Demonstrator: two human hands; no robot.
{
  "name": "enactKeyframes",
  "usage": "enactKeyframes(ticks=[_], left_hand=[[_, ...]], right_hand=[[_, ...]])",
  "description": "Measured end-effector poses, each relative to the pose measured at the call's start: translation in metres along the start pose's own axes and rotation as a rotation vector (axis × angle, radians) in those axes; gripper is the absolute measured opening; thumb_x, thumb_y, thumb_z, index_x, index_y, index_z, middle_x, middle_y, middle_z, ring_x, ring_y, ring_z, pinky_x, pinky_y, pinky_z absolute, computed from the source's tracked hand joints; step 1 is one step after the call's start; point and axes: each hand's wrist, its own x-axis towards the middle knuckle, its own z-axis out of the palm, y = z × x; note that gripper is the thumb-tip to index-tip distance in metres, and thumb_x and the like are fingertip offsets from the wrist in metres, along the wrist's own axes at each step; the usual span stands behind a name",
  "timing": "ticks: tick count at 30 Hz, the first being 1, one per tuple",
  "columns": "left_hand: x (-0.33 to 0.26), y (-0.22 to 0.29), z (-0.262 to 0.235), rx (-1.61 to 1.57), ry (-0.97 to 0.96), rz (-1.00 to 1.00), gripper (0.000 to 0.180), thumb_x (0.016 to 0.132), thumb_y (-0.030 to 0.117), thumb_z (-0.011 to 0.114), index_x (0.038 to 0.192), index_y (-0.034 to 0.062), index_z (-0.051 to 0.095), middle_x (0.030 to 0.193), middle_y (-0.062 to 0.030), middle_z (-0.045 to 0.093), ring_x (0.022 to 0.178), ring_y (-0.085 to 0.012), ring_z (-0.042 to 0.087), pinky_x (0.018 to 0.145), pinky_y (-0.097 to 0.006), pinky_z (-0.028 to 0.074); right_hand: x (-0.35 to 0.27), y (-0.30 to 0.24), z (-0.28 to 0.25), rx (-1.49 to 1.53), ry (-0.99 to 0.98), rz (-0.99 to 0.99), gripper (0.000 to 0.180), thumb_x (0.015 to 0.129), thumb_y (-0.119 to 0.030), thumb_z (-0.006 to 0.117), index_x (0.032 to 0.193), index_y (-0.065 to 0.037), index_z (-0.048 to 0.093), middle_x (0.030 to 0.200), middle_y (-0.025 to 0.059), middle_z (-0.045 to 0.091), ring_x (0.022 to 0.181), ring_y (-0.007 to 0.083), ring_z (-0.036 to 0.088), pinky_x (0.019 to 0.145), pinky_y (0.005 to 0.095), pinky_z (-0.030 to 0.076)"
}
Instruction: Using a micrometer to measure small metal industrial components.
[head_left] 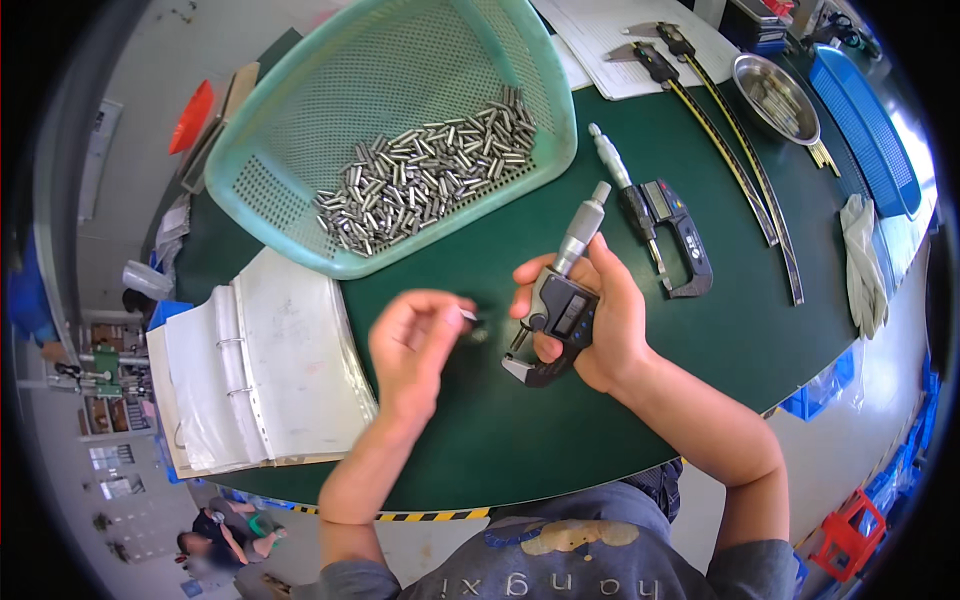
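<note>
My right hand (618,335) is wrapped round a digital micrometer (556,318), its thimble pointing up and its C-frame jaw down toward the table. Nothing shows between the micrometer's measuring faces. To its left, my left hand (412,345) pinches a small metal pin (468,316) between thumb and fingertips, apart from the micrometer. The pin's far end is blurred. Beyond both hands, a green plastic basket (275,160) holds a heap of short metal pins (430,175). A second digital micrometer (660,215) lies on the table past my right hand.
An open ring binder (285,350) lies left on the green table (480,450). Two digital calipers (655,62) lie far right over papers (600,50). Near them are a metal bowl (745,75) with parts, a blue basket (860,130) and a white glove (860,265). Another person (225,540) appears lower left.
</note>
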Motion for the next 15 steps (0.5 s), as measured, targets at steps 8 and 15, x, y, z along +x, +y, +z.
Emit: enactKeyframes(ticks=[8, 15], left_hand=[[0.134, 0.038, -0.019, 0.722, 0.262, 0.659, 0.014, 0.073, 0.007, 0.060, 0.086, 0.0049, 0.060, 0.078, -0.0030, 0.055, 0.071, -0.0114, 0.052, 0.061, -0.022, 0.043], [0.154, 0.035, 0.014, 1.136, 0.150, 0.993, 0.013, 0.067, 0.007, 0.060, 0.080, 0.0086, 0.060, 0.078, -0.0055, 0.052, 0.076, -0.0238, 0.051, 0.066, -0.033, 0.042]], right_hand=[[0.001, 0.008, 0.004, -0.079, -0.084, -0.062, 0.061, 0.082, -0.054, 0.022, 0.088, -0.001, 0.051, 0.068, 0.0105, 0.056, 0.037, 0.0133, 0.040, 0.038, 0.0235, 0.033], [0.003, 0.007, 0.001, -0.121, -0.093, -0.059, 0.061, 0.081, -0.054, 0.024, 0.088, 0.000, 0.052, 0.068, 0.0120, 0.055, 0.038, 0.0141, 0.042, 0.040, 0.0240, 0.035]])
